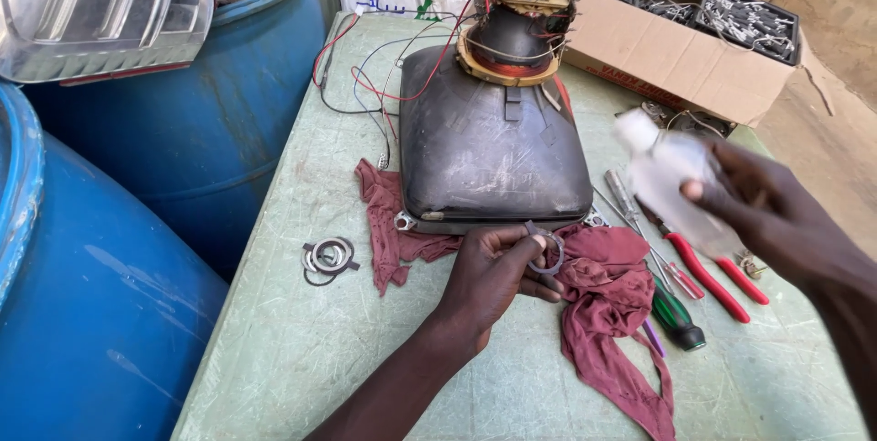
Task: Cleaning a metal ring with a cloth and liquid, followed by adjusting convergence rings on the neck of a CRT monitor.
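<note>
A dark picture tube (493, 135) lies face down on a maroon rag (612, 299) on the pale green table (301, 350), its copper-wound neck (521, 30) pointing up. My left hand (498, 277) rests at the tube's near edge and pinches a small grey ring (546, 252). My right hand (776, 217) is raised over the table's right side and holds a clear plastic bottle (671, 181) with a white cap, tilted toward the tube.
More grey rings (327, 257) lie left of the rag. Red-handled pliers (708, 272) and screwdrivers (671, 309) lie at right. Blue barrels (183, 121) stand along the left edge. A cardboard box (681, 53) of parts sits behind. Loose wires (365, 76) trail from the tube.
</note>
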